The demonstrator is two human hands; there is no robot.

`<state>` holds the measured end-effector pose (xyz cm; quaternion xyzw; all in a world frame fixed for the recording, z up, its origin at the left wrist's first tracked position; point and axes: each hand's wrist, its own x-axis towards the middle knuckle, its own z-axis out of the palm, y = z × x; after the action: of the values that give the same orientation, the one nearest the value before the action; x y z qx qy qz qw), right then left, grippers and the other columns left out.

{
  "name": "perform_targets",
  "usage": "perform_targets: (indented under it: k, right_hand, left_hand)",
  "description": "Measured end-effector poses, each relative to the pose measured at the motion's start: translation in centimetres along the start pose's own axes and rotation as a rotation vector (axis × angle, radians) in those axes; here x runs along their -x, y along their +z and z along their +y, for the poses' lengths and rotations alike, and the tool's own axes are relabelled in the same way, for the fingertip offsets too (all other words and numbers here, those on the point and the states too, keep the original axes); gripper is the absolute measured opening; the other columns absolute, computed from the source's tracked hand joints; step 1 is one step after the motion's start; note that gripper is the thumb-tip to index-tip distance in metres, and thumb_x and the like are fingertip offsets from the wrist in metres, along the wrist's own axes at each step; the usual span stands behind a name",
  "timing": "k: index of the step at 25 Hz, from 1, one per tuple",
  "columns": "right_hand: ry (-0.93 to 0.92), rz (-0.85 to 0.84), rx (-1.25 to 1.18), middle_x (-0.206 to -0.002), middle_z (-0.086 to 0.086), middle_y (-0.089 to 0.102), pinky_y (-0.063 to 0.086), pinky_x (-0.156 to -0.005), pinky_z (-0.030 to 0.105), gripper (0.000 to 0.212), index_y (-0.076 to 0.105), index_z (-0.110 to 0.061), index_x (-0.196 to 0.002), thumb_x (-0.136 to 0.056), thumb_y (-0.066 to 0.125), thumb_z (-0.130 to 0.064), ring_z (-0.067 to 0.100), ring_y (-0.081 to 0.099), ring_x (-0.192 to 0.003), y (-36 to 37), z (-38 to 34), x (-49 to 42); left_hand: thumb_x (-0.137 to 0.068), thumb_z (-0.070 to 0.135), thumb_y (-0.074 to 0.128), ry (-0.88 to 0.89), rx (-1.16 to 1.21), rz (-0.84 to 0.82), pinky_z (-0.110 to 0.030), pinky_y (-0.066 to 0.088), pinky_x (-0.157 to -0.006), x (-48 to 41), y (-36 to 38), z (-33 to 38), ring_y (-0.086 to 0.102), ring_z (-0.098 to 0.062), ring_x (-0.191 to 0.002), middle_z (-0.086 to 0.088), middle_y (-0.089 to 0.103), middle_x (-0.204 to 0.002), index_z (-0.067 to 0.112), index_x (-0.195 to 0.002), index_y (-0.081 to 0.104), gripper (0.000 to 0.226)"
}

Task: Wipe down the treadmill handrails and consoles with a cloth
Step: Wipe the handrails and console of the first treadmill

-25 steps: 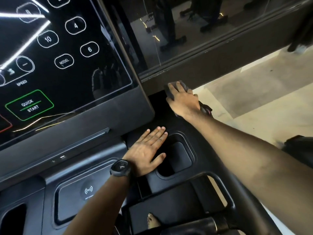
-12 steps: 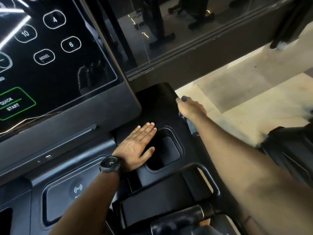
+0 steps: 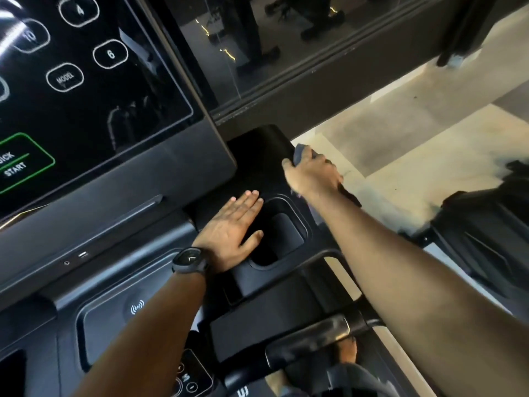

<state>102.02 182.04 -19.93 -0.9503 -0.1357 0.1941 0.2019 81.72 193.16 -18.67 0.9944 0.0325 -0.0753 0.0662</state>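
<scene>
the right hand slides off the console's far corner to its right edge, fingers curled round the bunched cloth, left hand stays flat, fingers straight, beside the cup well, so the corner looks wiped and the edge is next.

The screen carries white outlined buttons: "4" at the top, "6" below it, a blurred "10" to the left, and "MODEL". A green frame at the left edge reads "START", with a cut-off "ICK" above it. The pad below bears a wireless-signal sign. Marks on the small bottom panel are too blurred to read.
</scene>
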Motion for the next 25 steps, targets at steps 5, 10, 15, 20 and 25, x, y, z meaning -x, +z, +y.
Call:
perform_targets:
  k: [5, 10, 15, 20, 25]
  right_hand:
    - [-0.024, 0.023, 0.097, -0.153, 0.025, 0.037, 0.043, -0.102, 0.058, 0.071, 0.022, -0.017, -0.157, -0.099, 0.031, -0.058, 0.048, 0.045, -0.129, 1.0, 0.6, 2.4]
    - [0.102, -0.038, -0.034, -0.141, 0.018, 0.053, 0.045, -0.099, 0.054, 0.057, 0.039, -0.019, -0.146, -0.099, 0.029, -0.048, 0.042, 0.053, -0.122, -0.7, 1.9, 0.6]
    - [0.001, -0.004, -0.023, -0.14, 0.019, 0.053, 0.045, -0.092, 0.05, 0.054, 0.037, -0.022, -0.148, -0.101, 0.029, -0.048, 0.042, 0.053, -0.121, -0.3, 2.7, 1.6]
    - [-0.014, 0.05, 0.106, -0.141, 0.021, 0.051, 0.046, -0.094, 0.052, 0.059, 0.033, -0.017, -0.151, -0.102, 0.027, -0.05, 0.042, 0.054, -0.12, 0.6, 3.3, 3.5]
    - [0.106, -0.15, -0.062, -0.13, 0.016, 0.061, 0.046, -0.091, 0.045, 0.046, 0.051, -0.02, -0.134, -0.097, 0.032, -0.04, 0.038, 0.056, -0.112, -1.5, 4.1, 0.7]
  left_hand:
    - [-0.091, 0.057, 0.019, -0.015, -0.003, -0.004, -0.026, -0.007, -0.121, 0.0, -0.1, 0.0, -0.001, -0.01, -0.15, -0.004, 0.008, -0.164, 0.015, -0.157, 0.016, 0.078]
    - [-0.09, 0.059, 0.016, -0.024, -0.011, -0.008, -0.027, -0.006, -0.122, 0.1, -0.1, 0.3, -0.001, -0.011, -0.151, -0.002, 0.006, -0.164, 0.016, -0.157, 0.013, 0.08]
    - [-0.089, 0.059, 0.017, -0.019, -0.015, -0.008, -0.027, -0.006, -0.122, 0.0, -0.1, 0.3, -0.002, -0.01, -0.151, -0.002, 0.005, -0.164, 0.016, -0.157, 0.013, 0.08]
    - [-0.089, 0.059, 0.017, -0.023, -0.016, -0.014, -0.026, -0.007, -0.121, 0.0, -0.1, 0.3, -0.002, -0.01, -0.151, 0.0, 0.003, -0.164, 0.017, -0.157, 0.014, 0.08]
    - [-0.09, 0.059, 0.016, -0.023, -0.013, 0.0, -0.027, -0.006, -0.122, 0.1, -0.1, 0.2, -0.002, -0.01, -0.151, 0.0, 0.004, -0.164, 0.017, -0.157, 0.014, 0.079]
